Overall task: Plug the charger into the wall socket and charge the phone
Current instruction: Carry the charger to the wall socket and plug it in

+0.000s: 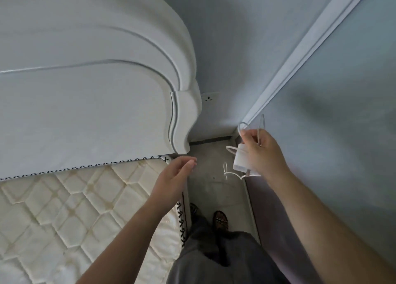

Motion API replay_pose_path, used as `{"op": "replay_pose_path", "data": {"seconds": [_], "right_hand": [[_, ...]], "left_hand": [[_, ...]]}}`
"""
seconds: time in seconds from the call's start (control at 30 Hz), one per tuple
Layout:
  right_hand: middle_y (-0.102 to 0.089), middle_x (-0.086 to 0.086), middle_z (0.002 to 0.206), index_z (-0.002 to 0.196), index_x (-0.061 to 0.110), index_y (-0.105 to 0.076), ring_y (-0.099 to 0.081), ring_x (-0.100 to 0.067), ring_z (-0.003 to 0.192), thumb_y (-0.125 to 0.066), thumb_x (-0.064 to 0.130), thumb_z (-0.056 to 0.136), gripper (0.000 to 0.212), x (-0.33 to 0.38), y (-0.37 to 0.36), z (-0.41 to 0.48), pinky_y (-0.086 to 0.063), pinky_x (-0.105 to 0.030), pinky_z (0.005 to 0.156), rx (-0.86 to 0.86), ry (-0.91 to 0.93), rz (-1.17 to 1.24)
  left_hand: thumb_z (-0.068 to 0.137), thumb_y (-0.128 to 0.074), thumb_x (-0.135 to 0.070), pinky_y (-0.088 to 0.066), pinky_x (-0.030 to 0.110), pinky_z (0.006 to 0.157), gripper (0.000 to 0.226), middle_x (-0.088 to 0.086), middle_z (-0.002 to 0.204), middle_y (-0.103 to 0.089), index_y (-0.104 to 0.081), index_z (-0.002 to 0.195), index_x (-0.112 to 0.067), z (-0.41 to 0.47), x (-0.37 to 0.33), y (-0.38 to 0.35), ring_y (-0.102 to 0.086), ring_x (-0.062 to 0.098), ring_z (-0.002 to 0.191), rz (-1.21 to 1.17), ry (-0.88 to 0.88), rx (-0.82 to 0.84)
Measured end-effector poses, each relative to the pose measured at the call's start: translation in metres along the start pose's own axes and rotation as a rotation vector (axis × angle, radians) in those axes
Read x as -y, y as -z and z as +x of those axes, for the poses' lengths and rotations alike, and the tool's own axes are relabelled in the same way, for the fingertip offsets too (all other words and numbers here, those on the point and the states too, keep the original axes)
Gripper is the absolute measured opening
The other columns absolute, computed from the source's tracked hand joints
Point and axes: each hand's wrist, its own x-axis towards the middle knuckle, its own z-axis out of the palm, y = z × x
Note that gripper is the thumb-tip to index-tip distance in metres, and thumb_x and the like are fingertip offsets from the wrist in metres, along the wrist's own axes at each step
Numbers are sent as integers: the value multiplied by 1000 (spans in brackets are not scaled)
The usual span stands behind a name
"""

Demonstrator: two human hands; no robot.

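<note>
My right hand (262, 153) holds a white charger block (242, 160) together with loops of its white cable (232, 172), in the narrow gap between bed and side wall. The white wall socket (209, 99) sits on the far wall, just right of the headboard and above and to the left of the charger, with nothing plugged in. My left hand (174, 176) hovers over the mattress corner, fingers apart and empty. No phone is in view.
A tall white padded headboard (96, 90) and a quilted cream mattress (75, 208) fill the left. A tiled floor strip (214, 180) runs between the bed and the right wall (342, 112). My legs and patterned slippers (220, 220) stand in that strip.
</note>
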Motion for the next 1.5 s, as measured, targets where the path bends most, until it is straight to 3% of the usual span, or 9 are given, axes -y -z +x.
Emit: {"op": "replay_pose_path", "data": {"seconds": [0.13, 0.37, 0.6, 0.77, 0.93, 1.03, 1.2, 1.37, 1.5], "right_hand": [[-55, 1, 73, 75, 26, -52, -60, -24, 74, -55, 45, 87, 22, -17, -26, 31, -54, -46, 72, -47, 23, 28], [-59, 11, 83, 84, 34, -54, -60, -11, 79, -56, 38, 87, 6, -50, -55, 77, -48, -21, 66, -166, 44, 177], [-67, -1, 83, 82, 22, -61, -67, -20, 75, -54, 17, 92, 13, -85, -50, 100, -54, -51, 80, -11, -144, 440], [-65, -4, 111, 99, 13, -64, -62, -14, 102, -64, 22, 85, 17, -122, -25, 108, -56, -33, 80, 25, -300, 409], [-59, 3, 105, 106, 17, -55, -61, -4, 87, -71, 20, 78, 33, -122, -16, 106, -50, -8, 68, -109, 101, -34], [-48, -1, 114, 116, 8, -49, -56, -16, 101, -76, 10, 72, 52, -109, -23, 110, -55, -28, 82, -57, 396, -185], [-49, -13, 122, 121, 1, -44, -54, -26, 108, -81, 13, 67, 67, -100, -30, 109, -53, -42, 87, -98, 524, -234], [-36, -3, 148, 137, 15, -38, -28, -4, 133, -77, 28, 73, 76, -107, -39, 108, -24, -14, 108, 211, 612, -431], [-29, -3, 147, 140, 33, -33, -31, -20, 132, -79, 33, 67, 86, -110, -40, 115, -40, -39, 105, 287, 602, -544]], "left_hand": [[79, -49, -52, -46, 22, 84, 29, -18, 96, -71, -66, 97, -37, 51, 3, -20, -64, 0, 95, 36, -25, 96], [73, -57, -53, -47, 18, 78, 37, -12, 88, -73, -68, 98, -27, 105, 17, -63, -66, -1, 86, -32, -3, 158], [76, -70, -26, -48, 28, 63, 19, 4, 78, -71, -68, 89, -13, 146, 39, -95, -61, 11, 59, -64, 112, -90], [74, -69, -33, -46, 17, 62, 21, -8, 80, -70, -65, 94, -25, 154, 46, -95, -66, 3, 71, 103, 59, -190], [79, -64, -24, -40, 0, 56, 10, -16, 74, -66, -66, 89, -25, 158, 46, -92, -59, -15, 62, 142, 43, -217], [83, -60, -20, -50, 18, 67, 10, -8, 67, -70, -64, 78, -28, 158, 41, -91, -68, 10, 66, 13, 56, -221], [84, -60, -17, -36, -1, 42, 13, -30, 50, -63, -57, 78, -28, 150, 38, -86, -58, -11, 44, -2, -11, -277], [84, -59, -24, -35, 4, 38, 7, -20, 45, -62, -63, 78, -26, 140, 40, -88, -54, -3, 36, 43, 15, -227], [80, -61, -31, -36, 5, 40, 12, -22, 50, -63, -63, 71, -24, 140, 39, -90, -55, -3, 41, 122, 4, -231]]}}
